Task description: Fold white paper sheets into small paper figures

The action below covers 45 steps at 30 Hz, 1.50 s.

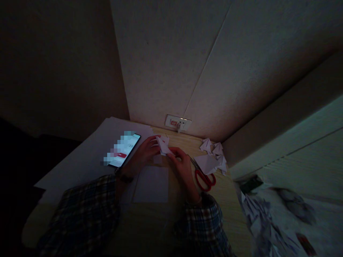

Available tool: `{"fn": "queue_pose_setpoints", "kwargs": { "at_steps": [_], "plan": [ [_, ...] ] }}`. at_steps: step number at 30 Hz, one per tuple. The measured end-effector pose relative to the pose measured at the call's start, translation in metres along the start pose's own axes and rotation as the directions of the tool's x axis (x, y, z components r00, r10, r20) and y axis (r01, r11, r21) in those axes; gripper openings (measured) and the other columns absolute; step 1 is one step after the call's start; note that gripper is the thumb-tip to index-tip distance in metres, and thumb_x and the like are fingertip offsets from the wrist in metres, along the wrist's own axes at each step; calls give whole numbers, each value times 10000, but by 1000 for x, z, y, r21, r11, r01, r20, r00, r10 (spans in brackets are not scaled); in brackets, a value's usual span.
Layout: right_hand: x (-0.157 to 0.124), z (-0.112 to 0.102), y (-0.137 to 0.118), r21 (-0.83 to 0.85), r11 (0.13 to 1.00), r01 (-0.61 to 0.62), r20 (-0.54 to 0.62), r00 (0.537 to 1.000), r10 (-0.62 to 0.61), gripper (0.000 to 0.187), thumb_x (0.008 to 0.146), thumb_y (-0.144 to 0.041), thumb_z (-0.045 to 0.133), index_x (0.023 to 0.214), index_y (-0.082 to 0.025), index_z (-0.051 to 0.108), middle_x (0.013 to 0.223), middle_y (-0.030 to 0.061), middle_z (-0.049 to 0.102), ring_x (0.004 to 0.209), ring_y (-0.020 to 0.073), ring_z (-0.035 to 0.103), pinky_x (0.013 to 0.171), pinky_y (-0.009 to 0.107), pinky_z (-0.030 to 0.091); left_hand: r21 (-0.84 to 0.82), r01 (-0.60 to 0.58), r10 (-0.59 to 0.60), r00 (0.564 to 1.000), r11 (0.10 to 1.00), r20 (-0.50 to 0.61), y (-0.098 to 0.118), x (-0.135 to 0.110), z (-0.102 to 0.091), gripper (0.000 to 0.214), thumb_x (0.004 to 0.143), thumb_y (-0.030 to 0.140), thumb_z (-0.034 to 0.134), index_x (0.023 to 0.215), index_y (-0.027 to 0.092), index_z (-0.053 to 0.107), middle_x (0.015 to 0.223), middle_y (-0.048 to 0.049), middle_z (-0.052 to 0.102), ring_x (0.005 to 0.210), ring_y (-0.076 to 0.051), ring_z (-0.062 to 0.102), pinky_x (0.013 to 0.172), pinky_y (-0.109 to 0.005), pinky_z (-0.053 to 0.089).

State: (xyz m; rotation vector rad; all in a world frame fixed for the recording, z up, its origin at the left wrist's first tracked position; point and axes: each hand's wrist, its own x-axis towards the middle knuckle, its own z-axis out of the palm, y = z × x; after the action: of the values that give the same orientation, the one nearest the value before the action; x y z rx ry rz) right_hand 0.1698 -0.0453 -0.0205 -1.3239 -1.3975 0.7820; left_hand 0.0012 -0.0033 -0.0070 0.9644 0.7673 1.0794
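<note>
A small folded piece of white paper point(163, 144) is pinched between both my hands above a wooden table point(160, 217). My left hand point(146, 151) grips its left side with curled fingers. My right hand point(182, 164) holds its lower right edge with fingers closed. A square white sheet point(152, 184) lies flat on the table just below my hands. Both my sleeves are plaid.
A lit phone point(123, 150) rests on large white sheets point(88, 157) at the left. Red-handled scissors point(203, 176) lie right of my right hand. Several folded paper pieces point(213, 155) sit at the back right. A wall socket point(178, 123) is behind. Crumpled scraps point(257, 214) lie off the table's right edge.
</note>
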Motion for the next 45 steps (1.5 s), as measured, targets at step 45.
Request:
{"fn": "queue_pose_setpoints", "kwargs": {
  "at_steps": [45],
  "plan": [
    [1,-1,1,100,995,-26,-24,999,29,310,891,-441,589,667,-228,607,624,-10,602,627,183,535,581,293,442,22,8,-7,1000,1000,-10,0,1,-1,466,586,265,861,990,172,648,998,-73,756,1014,-261,687,946,-403,505]
  ]
}}
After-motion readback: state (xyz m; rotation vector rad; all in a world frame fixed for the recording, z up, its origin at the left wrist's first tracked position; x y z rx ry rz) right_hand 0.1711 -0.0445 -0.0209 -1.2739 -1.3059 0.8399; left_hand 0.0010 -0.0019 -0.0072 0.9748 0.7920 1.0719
